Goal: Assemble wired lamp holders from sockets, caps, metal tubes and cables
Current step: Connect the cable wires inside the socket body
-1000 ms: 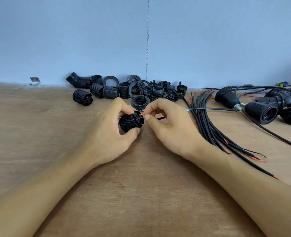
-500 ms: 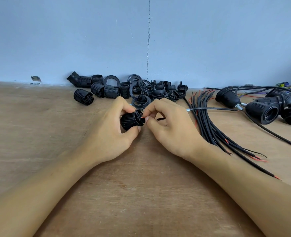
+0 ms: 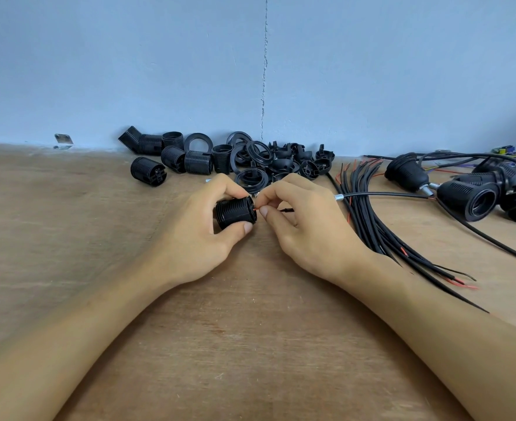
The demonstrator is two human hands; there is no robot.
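Evidently light and rigid, the threaded socket [image 3: 235, 212] sits gripped in the left hand [image 3: 196, 235]; the right hand [image 3: 305, 226] pinches a limp red wire [image 3: 256, 209] near its tip.

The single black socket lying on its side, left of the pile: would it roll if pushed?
Probably: the socket is round and lies on its side on the flat wooden table, so a push across its axis would likely roll it. Its ribbed wall should grip well. Small and plastic, probably light.

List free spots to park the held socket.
Free: bare board left of the left hand, this side of the lone socket; also between the forearms. Crowded: parts pile at the wall; cable bundle and wired holders right.
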